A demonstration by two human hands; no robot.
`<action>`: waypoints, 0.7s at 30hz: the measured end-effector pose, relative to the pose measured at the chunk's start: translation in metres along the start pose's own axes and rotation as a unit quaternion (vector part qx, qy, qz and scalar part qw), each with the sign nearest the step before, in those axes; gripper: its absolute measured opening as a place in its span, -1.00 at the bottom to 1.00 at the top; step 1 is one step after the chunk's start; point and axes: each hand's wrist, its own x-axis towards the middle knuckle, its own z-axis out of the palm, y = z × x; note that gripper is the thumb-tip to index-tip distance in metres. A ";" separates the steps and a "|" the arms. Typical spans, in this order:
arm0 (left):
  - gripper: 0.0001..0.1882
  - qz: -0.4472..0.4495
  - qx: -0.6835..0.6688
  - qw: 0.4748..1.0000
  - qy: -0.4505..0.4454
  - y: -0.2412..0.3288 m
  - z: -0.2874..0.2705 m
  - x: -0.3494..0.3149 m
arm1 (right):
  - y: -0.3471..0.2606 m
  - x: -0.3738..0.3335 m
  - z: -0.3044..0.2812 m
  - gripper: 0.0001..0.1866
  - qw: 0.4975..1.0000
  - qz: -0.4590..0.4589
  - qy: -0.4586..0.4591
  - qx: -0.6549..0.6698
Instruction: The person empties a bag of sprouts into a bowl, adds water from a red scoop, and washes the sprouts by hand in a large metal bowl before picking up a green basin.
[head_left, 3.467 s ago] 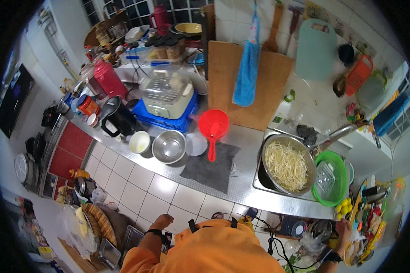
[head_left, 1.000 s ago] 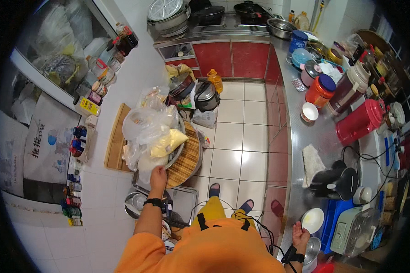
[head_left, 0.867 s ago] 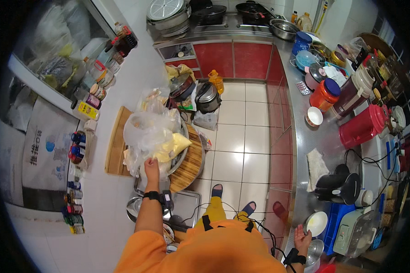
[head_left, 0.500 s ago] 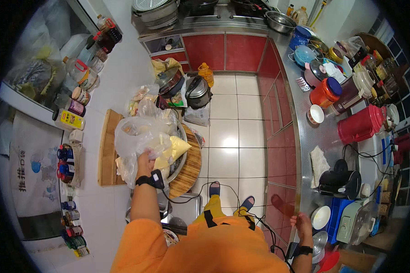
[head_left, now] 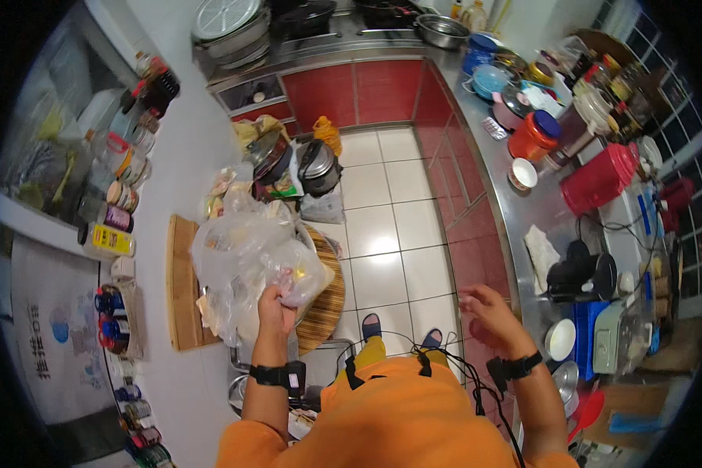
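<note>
Shirt (head_left: 382,413), bright orange, fills the bottom edge, forearms coming up either side with dark straps on both wrists. Left hand (head_left: 277,314) has its fingers closed on a clear plastic bag (head_left: 304,274), tips partly covered by the plastic so I can't make out every one. Right hand (head_left: 491,312) is over by the edge of the bench (head_left: 526,257), fingers loosely bent and apart, holding nothing. Dark sandals (head_left: 372,323) show on the tiled floor (head_left: 374,273) between the two. The gripped bag sits in a heap of more crinkly bags (head_left: 234,242), just beside a round slatted wooden piece (head_left: 325,312), with a wooden board (head_left: 183,288) against the wall on the left. On the bench, nearest first, you've got a red ladle (head_left: 593,409), a metal bowl (head_left: 565,377), a white bowl (head_left: 560,340), a black kettle (head_left: 565,281), then a red thermos (head_left: 600,179) and an orange jar (head_left: 532,139) with a blue lid. Further back on the floor there's a dark lidded pot (head_left: 317,168) plus a yellow-orange jug (head_left: 327,136), and red cabinets (head_left: 390,92) close off the far end.
</note>
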 end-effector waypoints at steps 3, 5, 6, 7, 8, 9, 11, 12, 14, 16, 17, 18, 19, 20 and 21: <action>-0.56 -0.071 0.002 0.996 -0.061 -0.001 0.036 -0.027 | -0.040 0.004 0.028 -0.79 0.993 -0.076 -0.048 -0.082; -0.54 -0.093 0.041 0.992 -0.075 -0.011 0.047 -0.034 | -0.051 0.010 0.040 -0.82 0.961 -0.205 -0.044 -0.182; -0.54 -0.128 0.042 0.987 -0.082 -0.017 0.057 -0.040 | -0.053 0.013 0.045 -0.82 0.948 -0.252 -0.052 -0.188; -0.55 -0.167 0.044 0.981 -0.090 -0.025 0.068 -0.045 | -0.051 0.015 0.048 -0.81 0.933 -0.297 -0.057 -0.197; -0.52 -0.196 0.053 0.971 -0.122 -0.033 0.079 -0.050 | -0.049 0.014 0.051 -0.81 0.919 -0.317 -0.061 -0.226; -0.52 -0.210 0.061 0.966 -0.137 -0.041 0.091 -0.056 | -0.045 0.014 0.051 -0.80 0.905 -0.334 -0.066 -0.256; -0.51 -0.298 0.070 0.933 -0.188 -0.059 0.118 -0.070 | -0.025 0.014 0.046 -0.79 0.894 -0.330 -0.070 -0.294; -0.52 -0.309 0.100 0.922 -0.210 -0.069 0.134 -0.078 | -0.002 0.016 0.038 -0.80 0.890 -0.306 -0.058 -0.333; -0.52 -0.336 0.125 0.895 -0.267 -0.090 0.152 -0.082 | 0.018 0.008 0.019 -0.81 0.890 -0.220 -0.041 -0.397; -0.53 -0.361 0.146 0.864 -0.319 -0.116 0.169 -0.085 | 0.039 -0.010 0.002 -0.84 0.863 -0.140 0.005 -0.485; -0.54 -0.373 0.160 0.853 -0.329 -0.132 0.172 -0.084 | 0.050 -0.019 -0.005 -0.84 0.869 -0.133 0.019 -0.477; -0.55 -0.385 0.173 0.841 -0.339 -0.148 0.176 -0.082 | 0.060 -0.029 -0.012 -0.85 0.840 -0.122 0.050 -0.527; -0.56 -0.397 0.188 0.829 -0.346 -0.162 0.180 -0.084 | 0.070 -0.038 -0.019 -0.86 0.808 -0.108 0.078 -0.573; -0.57 -0.392 0.208 0.824 -0.352 -0.174 0.198 -0.096 | 0.077 -0.048 -0.025 -0.86 0.815 -0.099 0.091 -0.564; -0.57 -0.400 0.219 0.815 -0.358 -0.183 0.206 -0.101 | 0.084 -0.057 -0.032 -0.88 0.825 -0.102 0.125 -0.541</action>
